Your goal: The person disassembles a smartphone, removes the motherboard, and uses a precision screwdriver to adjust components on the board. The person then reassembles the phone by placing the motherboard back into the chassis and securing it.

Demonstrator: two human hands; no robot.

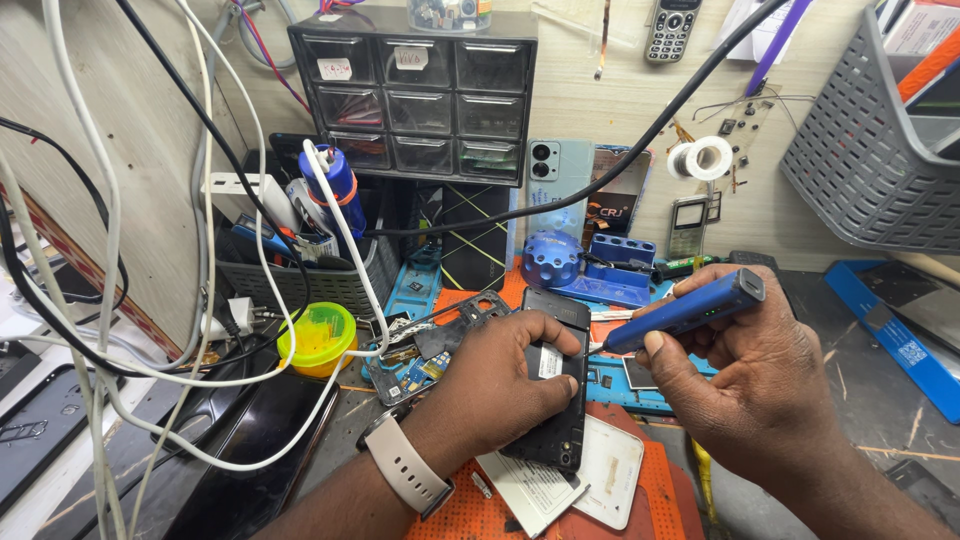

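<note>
Two bare hands at work over an opened black phone [556, 400], which lies face-down on an orange mat [470, 515] near bench centre, its top end toward the back wall. Left hand [490, 385], pale watch strap on wrist, presses down on the phone w/ fingers spread across its back, thumb at the right edge; clamped flat on it, not lifting. Right hand [745, 375] is closed around a blue powered screwdriver [690, 310], held like a pen, tip angled down-left and meeting the phone's right edge just beside the left thumb. Hands close together, not touching as far as can be seen.

Surroundings: white flat cover [610, 470] and a second pale panel lie under and just beside the phone's lower end. Yellow-green round tub [317, 338] sits left of the left hand. Black frame part [470, 310] lies behind the phone. White cables [260, 300] hang across the left side. Black drawer cabinet [420, 95] stands at the back wall, blue round bit holder [553, 260] below-right of it. Grey basket [870, 150] at upper right. Solder reel [702, 157] on wall near it.
</note>
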